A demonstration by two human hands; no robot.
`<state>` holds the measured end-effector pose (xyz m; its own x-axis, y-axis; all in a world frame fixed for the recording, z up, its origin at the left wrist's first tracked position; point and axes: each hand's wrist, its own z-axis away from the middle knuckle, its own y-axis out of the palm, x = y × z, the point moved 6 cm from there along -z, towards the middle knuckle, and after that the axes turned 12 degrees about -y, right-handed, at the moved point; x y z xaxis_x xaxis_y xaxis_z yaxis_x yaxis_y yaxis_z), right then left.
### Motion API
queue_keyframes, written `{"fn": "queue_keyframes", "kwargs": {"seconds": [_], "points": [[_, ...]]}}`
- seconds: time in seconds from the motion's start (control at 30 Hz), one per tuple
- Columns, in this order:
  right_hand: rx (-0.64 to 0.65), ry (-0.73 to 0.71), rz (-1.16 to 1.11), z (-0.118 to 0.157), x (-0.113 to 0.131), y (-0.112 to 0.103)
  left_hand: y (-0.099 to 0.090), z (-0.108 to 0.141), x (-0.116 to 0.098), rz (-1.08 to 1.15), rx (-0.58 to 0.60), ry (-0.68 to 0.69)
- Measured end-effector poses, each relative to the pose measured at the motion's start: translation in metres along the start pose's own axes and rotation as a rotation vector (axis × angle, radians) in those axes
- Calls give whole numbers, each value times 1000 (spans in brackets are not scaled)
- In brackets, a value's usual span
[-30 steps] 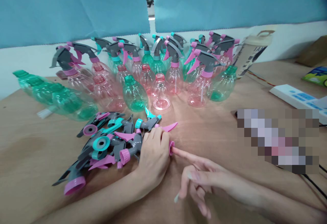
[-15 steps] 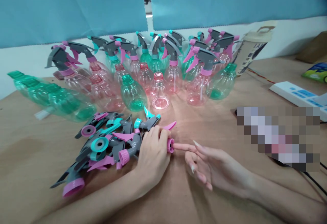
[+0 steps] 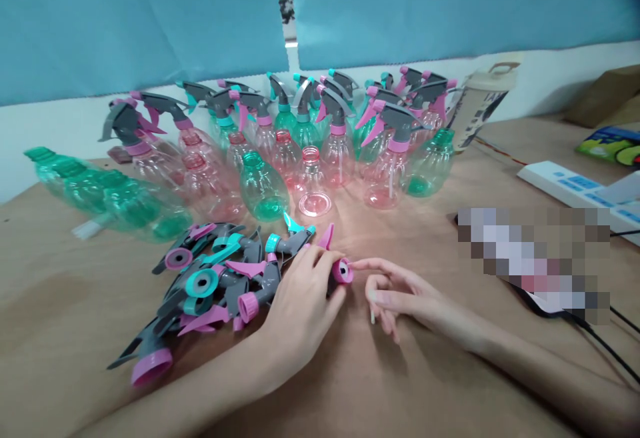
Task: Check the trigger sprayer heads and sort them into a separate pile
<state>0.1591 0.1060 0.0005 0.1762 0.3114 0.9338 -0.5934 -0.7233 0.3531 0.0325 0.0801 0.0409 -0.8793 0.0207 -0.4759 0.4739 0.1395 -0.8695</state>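
My left hand [image 3: 305, 298] is closed around a grey and pink trigger spray head [image 3: 343, 271], whose pink collar faces right with its opening showing. Most of that head's grey body is hidden under my fingers. My right hand [image 3: 400, 295] has its index finger stretched to the rim of the collar, while its other fingers are curled loosely and hold nothing. Left of my left hand lies a pile of loose spray heads [image 3: 240, 269], with pink or teal collars and triggers. Just behind stand an uncapped green bottle [image 3: 263, 188] and an uncapped pink bottle [image 3: 314, 185].
Several bottles with spray heads fitted [image 3: 337, 145] stand along the wall. Open green bottles [image 3: 127, 198] lie tilted at the left. A cup [image 3: 477, 108], a white power strip [image 3: 580, 191] and a pixelated phone-like device [image 3: 540, 301] with a cable occupy the right.
The held spray head has turned so its collar opening faces me more, and its pink trigger points higher. My right index finger has drawn back from inside the collar to its rim.
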Motion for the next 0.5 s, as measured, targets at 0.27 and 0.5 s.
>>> {"fn": "queue_keyframes", "kwargs": {"seconds": [0.27, 0.5], "points": [[49, -144, 526, 7, 10, 12, 6, -2, 8, 39, -84, -14], [152, 40, 629, 22, 1, 26, 1, 1, 5, 13, -254, 74]]}}
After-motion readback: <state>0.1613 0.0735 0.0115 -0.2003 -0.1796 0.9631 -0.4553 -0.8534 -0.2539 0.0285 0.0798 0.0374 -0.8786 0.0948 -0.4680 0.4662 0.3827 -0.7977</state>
